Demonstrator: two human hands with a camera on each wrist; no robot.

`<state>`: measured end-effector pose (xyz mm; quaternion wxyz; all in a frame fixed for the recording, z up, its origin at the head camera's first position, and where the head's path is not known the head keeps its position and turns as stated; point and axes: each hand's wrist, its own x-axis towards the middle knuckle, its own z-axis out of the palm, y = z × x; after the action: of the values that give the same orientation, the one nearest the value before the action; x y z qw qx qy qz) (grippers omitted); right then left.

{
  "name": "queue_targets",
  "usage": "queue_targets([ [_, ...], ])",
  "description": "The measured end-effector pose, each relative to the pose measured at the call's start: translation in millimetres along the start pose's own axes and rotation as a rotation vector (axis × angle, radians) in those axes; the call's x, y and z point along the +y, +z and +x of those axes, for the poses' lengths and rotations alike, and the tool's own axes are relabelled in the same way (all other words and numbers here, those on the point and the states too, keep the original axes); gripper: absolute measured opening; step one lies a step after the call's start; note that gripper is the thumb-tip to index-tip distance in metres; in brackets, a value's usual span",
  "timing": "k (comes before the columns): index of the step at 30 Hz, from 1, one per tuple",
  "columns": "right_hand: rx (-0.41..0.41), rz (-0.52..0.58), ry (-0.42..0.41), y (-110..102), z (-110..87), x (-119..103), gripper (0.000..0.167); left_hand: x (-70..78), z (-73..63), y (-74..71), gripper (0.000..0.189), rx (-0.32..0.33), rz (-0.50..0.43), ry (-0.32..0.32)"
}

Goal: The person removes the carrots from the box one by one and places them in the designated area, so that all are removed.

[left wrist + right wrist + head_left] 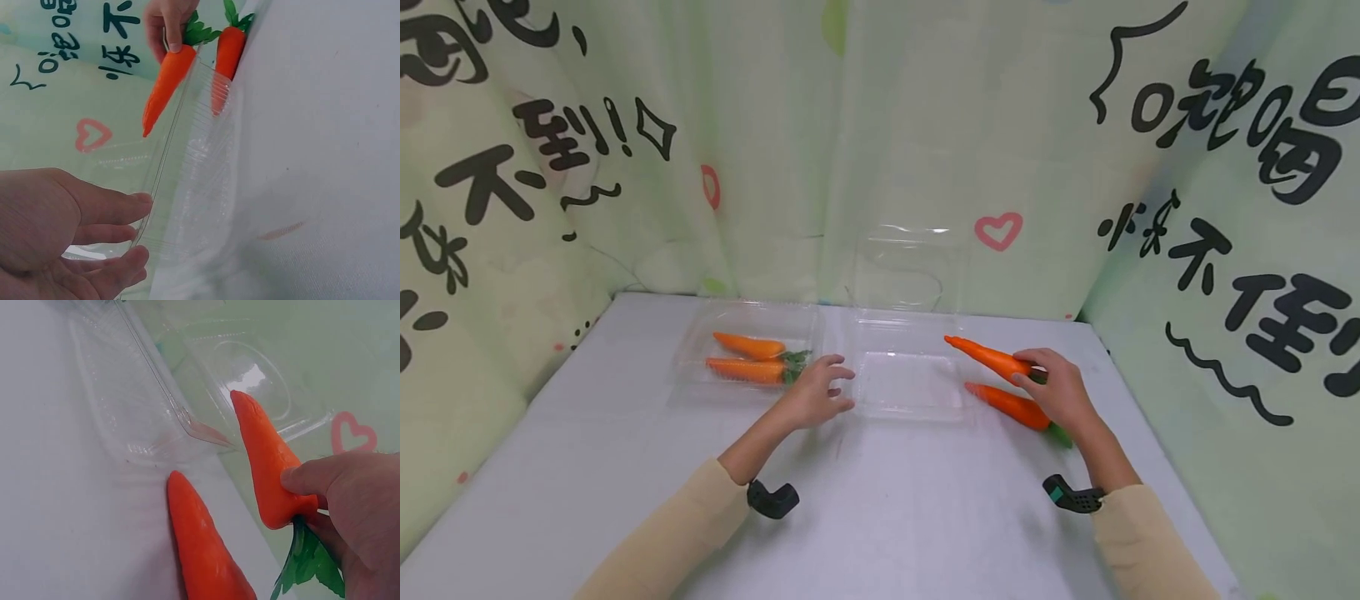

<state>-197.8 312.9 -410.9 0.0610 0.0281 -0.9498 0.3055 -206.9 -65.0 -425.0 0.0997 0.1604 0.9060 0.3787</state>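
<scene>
My right hand [1063,387] pinches an orange toy carrot [985,355] near its leafy end, thumb on top. The carrot's tip points left toward a clear plastic box [910,408], whose lid [902,271] stands raised at the back. Below the held carrot, a second carrot [1009,406] lies on the table, its tip beside the box's right side. At the box's left side is my left hand [816,396], fingers spread and holding nothing. In the left wrist view, the left fingertips [142,199] are right at the box's rim.
Left of my left hand, another clear plastic box [692,354] contains two carrots [748,371] lying side by side. A white cloth covers the table [880,517]. Printed curtains [910,125] hang along the back and both sides.
</scene>
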Motion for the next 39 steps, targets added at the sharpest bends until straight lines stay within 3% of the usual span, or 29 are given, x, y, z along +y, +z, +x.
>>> queue_targets([
  [18, 0.029, -0.033, 0.042, -8, -13.7, 24, 0.04, -0.4, -0.2, -0.5, 0.043, 0.001, 0.01, 0.006],
  [30, 0.095, -0.117, 0.014, 15, 7.5, 110, 0.044, -0.4, 0.6, -1.1, 0.043, 0.004, 0.03, 0.015],
  [35, 0.091, -0.131, 0.041, 10, 1.0, 97, 0.041, -0.7, 0.9, -1.5, 0.043, 0.003, 0.024, 0.024],
  [39, 0.051, -0.116, 0.082, 0, -11.3, 61, 0.04, -1.2, 1.3, -0.8, 0.044, -0.002, 0.027, 0.03],
])
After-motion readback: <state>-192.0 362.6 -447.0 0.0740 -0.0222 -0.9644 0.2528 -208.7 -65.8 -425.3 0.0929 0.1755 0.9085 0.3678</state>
